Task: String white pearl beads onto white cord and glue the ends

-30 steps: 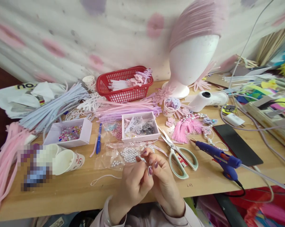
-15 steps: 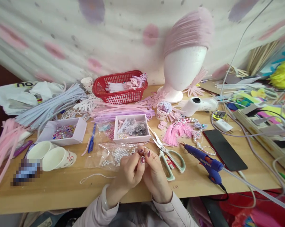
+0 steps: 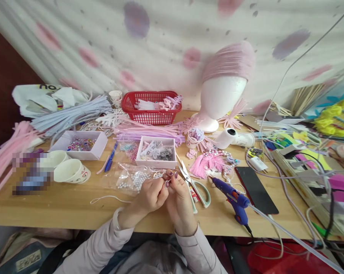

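Observation:
My left hand (image 3: pixel 153 193) and my right hand (image 3: pixel 180 198) meet above the front of the table, both closed in a pinch with their fingertips together. What they pinch is too small and covered to make out. A thin white cord (image 3: pixel 111 196) with a looped end lies on the table and disappears under my left wrist. Just beyond my left fingers is a clear plastic bag of white pearl beads (image 3: pixel 137 180). Green-handled scissors (image 3: pixel 193 182) lie open right beside my right hand. Behind my hands stands a white box (image 3: pixel 156 161) of small beads and trims.
A blue glue gun (image 3: pixel 231 196) and a black phone (image 3: pixel 256 189) lie to the right. On the left are paper cups (image 3: pixel 71 172) and a box of coloured gems (image 3: pixel 97 147). A red basket (image 3: pixel 151 118) and a foam head (image 3: pixel 221 95) stand at the back.
The camera view has tilted up and shifted, so the table sits differently in the picture. My hands keep the same fingertip pinch, with only slight finger movement.

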